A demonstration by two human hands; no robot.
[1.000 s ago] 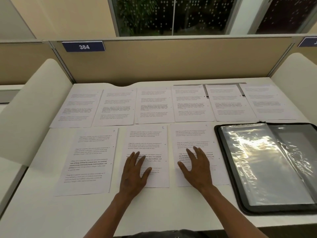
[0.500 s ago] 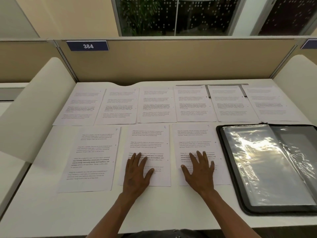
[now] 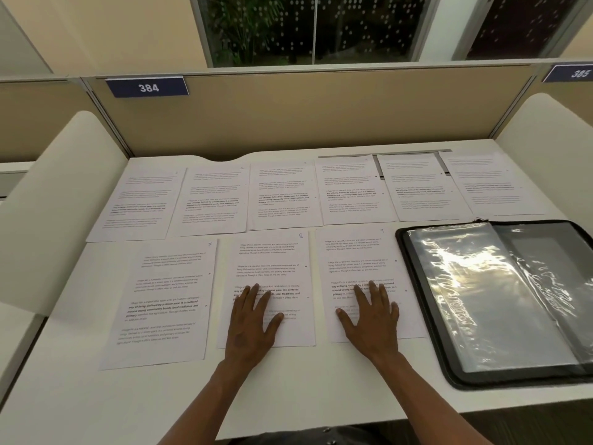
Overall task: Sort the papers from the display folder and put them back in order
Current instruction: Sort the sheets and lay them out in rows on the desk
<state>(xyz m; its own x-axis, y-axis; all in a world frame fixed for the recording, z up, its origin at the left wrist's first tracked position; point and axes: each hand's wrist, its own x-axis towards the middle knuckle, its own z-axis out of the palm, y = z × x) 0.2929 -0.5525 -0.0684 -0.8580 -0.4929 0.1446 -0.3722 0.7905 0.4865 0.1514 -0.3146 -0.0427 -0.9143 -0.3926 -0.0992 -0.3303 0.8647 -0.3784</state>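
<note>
Papers [image 3: 356, 264] under flat, spread hands [image 3: 250, 319]

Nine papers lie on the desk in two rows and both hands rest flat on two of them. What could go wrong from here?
1. The sheets lie edge to edge; sliding the page marked 8 under the left hand could push its neighbours out of order.
2. The folder has shiny, loose sleeves, so a page may catch or crease while entering.
3. The handwritten corner numbers are faint and could be misread.
</note>
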